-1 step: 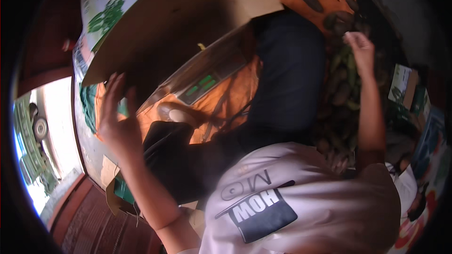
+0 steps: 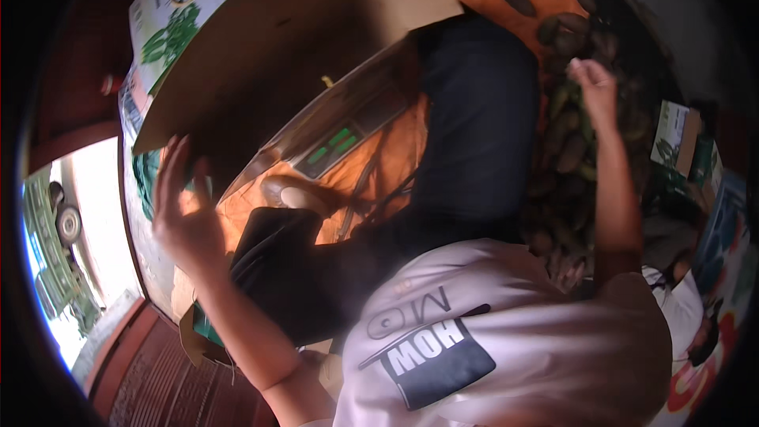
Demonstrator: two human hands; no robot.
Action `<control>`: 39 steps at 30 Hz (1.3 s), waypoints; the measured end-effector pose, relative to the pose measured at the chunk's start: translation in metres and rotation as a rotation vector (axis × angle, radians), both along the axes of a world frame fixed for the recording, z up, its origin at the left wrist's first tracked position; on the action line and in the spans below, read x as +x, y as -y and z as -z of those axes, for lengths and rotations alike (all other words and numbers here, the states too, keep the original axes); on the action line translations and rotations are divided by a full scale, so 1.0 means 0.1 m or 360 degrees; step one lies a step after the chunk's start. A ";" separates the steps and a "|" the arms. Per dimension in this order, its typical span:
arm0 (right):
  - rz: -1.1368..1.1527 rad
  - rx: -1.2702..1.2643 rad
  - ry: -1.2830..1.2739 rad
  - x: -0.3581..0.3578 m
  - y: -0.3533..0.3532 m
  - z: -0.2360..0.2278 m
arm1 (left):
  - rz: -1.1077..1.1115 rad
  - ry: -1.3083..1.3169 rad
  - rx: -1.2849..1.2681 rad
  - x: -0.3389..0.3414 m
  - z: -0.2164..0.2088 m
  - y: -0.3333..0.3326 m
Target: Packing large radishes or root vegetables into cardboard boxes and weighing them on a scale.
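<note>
Hidden: my torso blocks the lower centre; pile [image 2: 565, 150] dim, fruit hard to identify.
Left hand [image 2: 183, 213]: released, fingers spread, against box [image 2: 261, 55], upper left.
Right hand [image 2: 594, 87]: loosely curled over pile, upper right; I cannot tell its grip.
Box: brown cardboard, tilted.

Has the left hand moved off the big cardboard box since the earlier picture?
No. The left hand sits at the same spot against the lower edge of the cardboard box, fingers spread, just as before.
</note>
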State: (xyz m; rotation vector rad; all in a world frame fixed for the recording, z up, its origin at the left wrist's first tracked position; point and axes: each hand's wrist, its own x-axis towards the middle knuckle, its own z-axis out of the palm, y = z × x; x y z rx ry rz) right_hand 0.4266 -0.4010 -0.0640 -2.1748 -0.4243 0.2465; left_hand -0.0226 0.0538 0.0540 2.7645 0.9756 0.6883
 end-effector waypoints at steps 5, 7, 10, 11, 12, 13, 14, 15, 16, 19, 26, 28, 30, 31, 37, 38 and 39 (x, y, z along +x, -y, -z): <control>0.0278 -0.0304 -0.0346 -0.68 0.66 1.57 | -0.0069 -0.0120 -0.0080 -0.28 -0.25 -0.19; 0.0264 -0.0434 -0.0761 -1.01 0.87 2.26 | -0.0144 -0.0160 -0.0094 -0.38 -0.32 -0.29; -0.0123 -0.0307 -0.0066 -1.02 2.82 2.90 | -0.0155 0.0119 -0.0456 -0.40 0.54 -0.43; -0.0555 -0.0974 -0.0150 -1.54 1.98 3.13 | -0.0251 -0.0027 -0.0323 -0.65 0.12 -0.48; -0.1064 -0.1625 -0.0082 -1.91 1.24 2.97 | -0.0403 -0.0195 -0.0174 -0.95 -0.35 -0.47; -0.1035 -0.1660 -0.0081 -1.79 1.45 2.91 | -0.0380 -0.0175 -0.0206 -1.01 -0.29 -0.54; -0.0909 -0.1382 -0.0379 -1.55 2.03 2.86 | -0.0398 -0.0110 -0.0344 -0.98 0.05 -0.66; -0.0780 -0.1066 -0.0648 -1.42 2.45 2.73 | -0.0425 -0.0063 -0.0472 -0.98 0.37 -0.75; -0.0761 -0.1064 -0.0673 -1.49 2.49 2.65 | -0.0537 -0.0120 -0.0597 -1.03 0.46 -0.81; -0.0888 -0.1506 -0.0846 -1.61 2.06 2.24 | -0.0642 0.0145 -0.0916 -1.26 0.45 -0.82; -0.0746 -0.1825 -0.0432 -1.98 2.03 2.02 | -0.0662 0.0202 -0.1083 -1.31 0.67 -0.88; -0.0480 -0.1613 -0.0147 -1.87 2.18 2.10 | -0.0680 0.0273 -0.1141 -1.38 0.71 -0.90; 0.0185 -0.1573 0.0337 -1.58 2.23 2.16 | -0.0708 0.0335 -0.1185 -1.44 0.71 -0.91; 0.0422 -0.1640 0.0369 -1.37 2.31 2.18 | -0.0737 0.0372 -0.1212 -1.44 0.71 -0.92; 0.1263 -0.1537 -0.0480 -0.41 2.57 2.42 | -0.0955 0.0548 -0.1223 -1.63 0.44 -0.92; 0.1112 -0.1727 -0.0421 -0.16 3.06 2.42 | -0.0960 0.0648 -0.1327 -1.57 0.70 -0.93; 0.0953 -0.1914 -0.0356 0.10 3.44 2.38 | -0.0954 0.0710 -0.1393 -1.49 0.99 -0.91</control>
